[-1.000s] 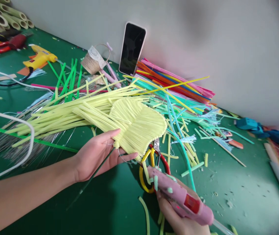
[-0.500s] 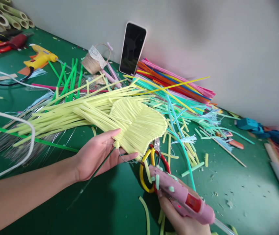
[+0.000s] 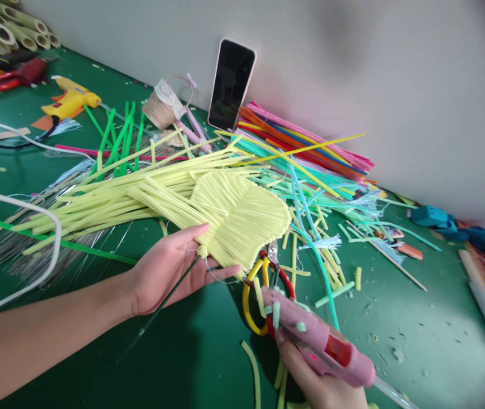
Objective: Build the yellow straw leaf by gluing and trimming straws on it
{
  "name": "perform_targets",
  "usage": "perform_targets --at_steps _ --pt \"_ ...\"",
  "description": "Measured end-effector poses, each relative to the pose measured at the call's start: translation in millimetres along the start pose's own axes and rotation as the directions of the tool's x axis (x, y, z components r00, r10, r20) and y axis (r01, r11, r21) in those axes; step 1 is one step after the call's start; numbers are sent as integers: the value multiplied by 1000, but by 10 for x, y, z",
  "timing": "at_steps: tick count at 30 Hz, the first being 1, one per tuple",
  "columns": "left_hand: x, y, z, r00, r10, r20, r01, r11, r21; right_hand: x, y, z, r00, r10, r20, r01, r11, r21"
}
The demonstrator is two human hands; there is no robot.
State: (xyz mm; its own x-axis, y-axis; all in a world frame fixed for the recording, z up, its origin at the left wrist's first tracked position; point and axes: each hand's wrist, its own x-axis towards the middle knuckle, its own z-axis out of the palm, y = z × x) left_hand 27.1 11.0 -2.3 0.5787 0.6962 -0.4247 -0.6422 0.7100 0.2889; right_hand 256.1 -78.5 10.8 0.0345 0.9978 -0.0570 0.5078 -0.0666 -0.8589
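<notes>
In my left hand (image 3: pixel 170 264) rests a pale yellow leaf (image 3: pixel 242 221) made of pipe cleaners, on a thin dark stem (image 3: pixel 170 295). My thumb lies at its base, with fingers behind and below. A fine loop of wire or thread hangs near the fingers. My right hand (image 3: pixel 310 372) is wrapped around a pink glue gun (image 3: pixel 319 335), its tip at the leaf's lower edge and a clear glue stick out of its back. Red and yellow handled scissors (image 3: pixel 263 295) lie on the table, partly behind the gun and leaf.
Pale yellow pipe cleaners (image 3: pixel 110 199) spread left on the green table (image 3: pixel 396 346). Coloured bundles (image 3: pixel 306 142) lie near the wall, by a leaning phone (image 3: pixel 231 82). A yellow glue gun (image 3: pixel 72 97), a small basket (image 3: pixel 161 108) and a white cable (image 3: pixel 55 244) are to the left.
The pink glue gun has shifted very slightly right and down in my right hand. The leaf and my left hand look the same.
</notes>
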Motion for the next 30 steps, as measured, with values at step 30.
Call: perform_targets --at_steps 30 --pt "5 -5 6 1000 5 -2 -5 1000 4 -4 -33 59 994 95 -53 -87 986 142"
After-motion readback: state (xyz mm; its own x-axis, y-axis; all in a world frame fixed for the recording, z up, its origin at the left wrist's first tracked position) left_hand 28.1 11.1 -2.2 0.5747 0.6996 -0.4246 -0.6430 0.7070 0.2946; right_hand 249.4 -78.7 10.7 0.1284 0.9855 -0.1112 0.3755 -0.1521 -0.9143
